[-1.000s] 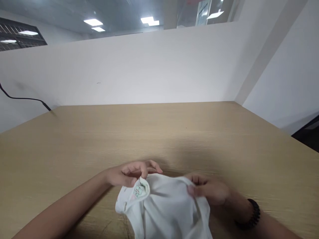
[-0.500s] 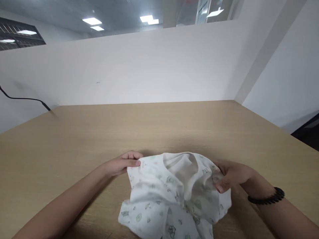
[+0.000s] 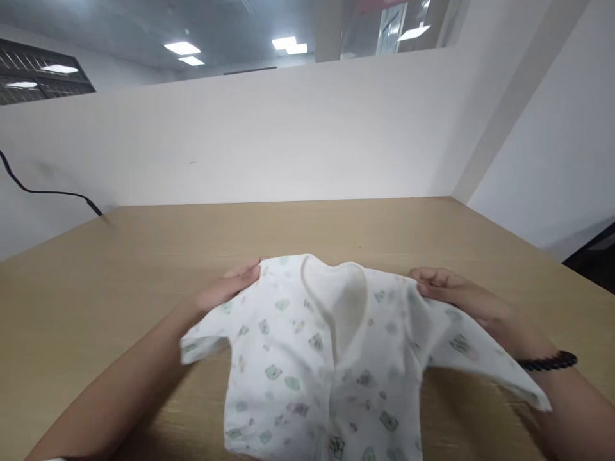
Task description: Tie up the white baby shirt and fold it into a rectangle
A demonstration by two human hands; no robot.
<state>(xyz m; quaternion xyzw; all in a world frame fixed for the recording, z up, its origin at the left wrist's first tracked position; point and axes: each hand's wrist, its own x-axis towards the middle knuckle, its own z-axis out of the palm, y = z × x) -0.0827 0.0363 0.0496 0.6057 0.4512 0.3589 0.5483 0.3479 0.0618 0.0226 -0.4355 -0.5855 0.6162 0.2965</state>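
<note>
A small white baby shirt [image 3: 298, 358] with a green and brown print hangs spread out between my hands, its V-shaped neck opening facing up the table. My left hand [image 3: 228, 285] pinches the shoulder on the left side; some of its fingers are hidden behind the cloth. At the opposite shoulder, my right hand [image 3: 446, 291] is closed on the fabric. One short-looking sleeve sticks out to the left over my forearm, while the other stretches right across my right wrist. The shirt's lower hem runs near or past the bottom of the view.
The wooden tabletop [image 3: 158, 250] extends back to a white partition [image 3: 288, 141]. A black cable [image 3: 52, 192] comes down at the left back corner. Something dark [image 3: 593, 259] stands beyond the right edge. A black beaded bracelet [image 3: 552, 362] is on my right wrist.
Both hands have risen and moved farther up the table, drawing the shirt open. Its bunched body now hangs flatter, and both sleeves have swung out to the sides.
</note>
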